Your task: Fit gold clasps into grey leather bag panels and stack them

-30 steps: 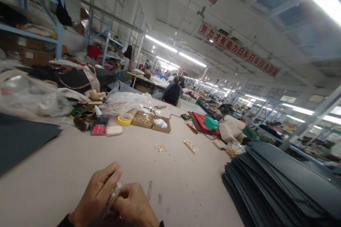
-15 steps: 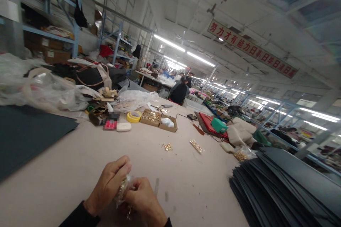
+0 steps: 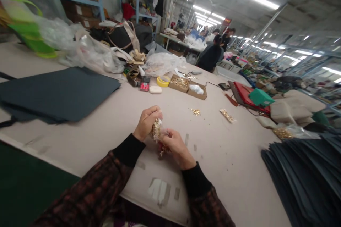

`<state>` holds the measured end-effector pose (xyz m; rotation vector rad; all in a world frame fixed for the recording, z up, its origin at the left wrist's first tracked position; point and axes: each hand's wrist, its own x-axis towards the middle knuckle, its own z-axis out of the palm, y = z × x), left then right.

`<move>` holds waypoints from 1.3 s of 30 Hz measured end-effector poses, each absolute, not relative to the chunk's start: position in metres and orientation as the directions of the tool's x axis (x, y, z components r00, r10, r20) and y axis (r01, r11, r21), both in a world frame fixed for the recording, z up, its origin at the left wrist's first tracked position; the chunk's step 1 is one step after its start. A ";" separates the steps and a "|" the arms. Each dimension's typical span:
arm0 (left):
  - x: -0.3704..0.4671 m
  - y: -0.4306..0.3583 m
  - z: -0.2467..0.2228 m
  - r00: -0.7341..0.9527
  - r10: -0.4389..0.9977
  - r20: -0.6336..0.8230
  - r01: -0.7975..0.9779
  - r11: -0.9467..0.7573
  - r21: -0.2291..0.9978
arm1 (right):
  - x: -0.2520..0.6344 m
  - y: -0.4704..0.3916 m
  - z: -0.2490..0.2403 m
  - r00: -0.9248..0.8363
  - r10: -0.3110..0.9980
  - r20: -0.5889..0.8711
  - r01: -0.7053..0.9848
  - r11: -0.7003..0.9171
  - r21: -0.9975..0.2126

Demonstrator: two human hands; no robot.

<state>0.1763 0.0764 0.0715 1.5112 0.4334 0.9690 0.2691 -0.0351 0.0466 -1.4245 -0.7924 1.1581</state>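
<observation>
Over the middle of the table, my left hand (image 3: 148, 121) grips a clear plastic bag (image 3: 156, 129) filled with small gold-coloured metal pieces. My right hand (image 3: 177, 146) pinches the right side of the same bag, its fingertips close to my left hand. Some gold pieces (image 3: 162, 150) show low down, below the fingers of my right hand; whether they are inside the bag or spilling from it I cannot tell. Beyond my hands lie a small loose pile of gold pieces (image 3: 195, 112) and a narrow clear packet of gold pieces (image 3: 226, 116).
Dark sheets lie flat on the left (image 3: 61, 94) and in a tall stack at right (image 3: 306, 181). Farther back are yellow tape (image 3: 163, 81), a cardboard box of gold pieces (image 3: 179, 83), a box with a white bag (image 3: 197, 89), and a green box (image 3: 261, 97). A seated person (image 3: 210, 56) is beyond.
My view has tilted down and turned left, so my sleeves and the near table edge now show. Both hands still hold the bag.
</observation>
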 end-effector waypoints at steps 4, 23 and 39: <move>0.177 0.082 0.071 0.544 0.776 0.320 -0.295 -0.180 0.938 | 0.270 -0.037 0.045 0.280 0.932 -0.228 -0.233 -0.164 -0.958; 0.200 0.069 0.052 0.674 0.715 0.187 -0.057 -0.202 0.978 | 0.291 -0.036 0.032 0.699 0.704 -0.125 -0.159 -0.017 -0.987; 0.203 0.066 0.049 0.709 0.684 0.173 -0.098 -0.147 0.984 | 0.299 -0.040 0.034 0.729 0.683 -0.049 -0.104 0.040 -0.994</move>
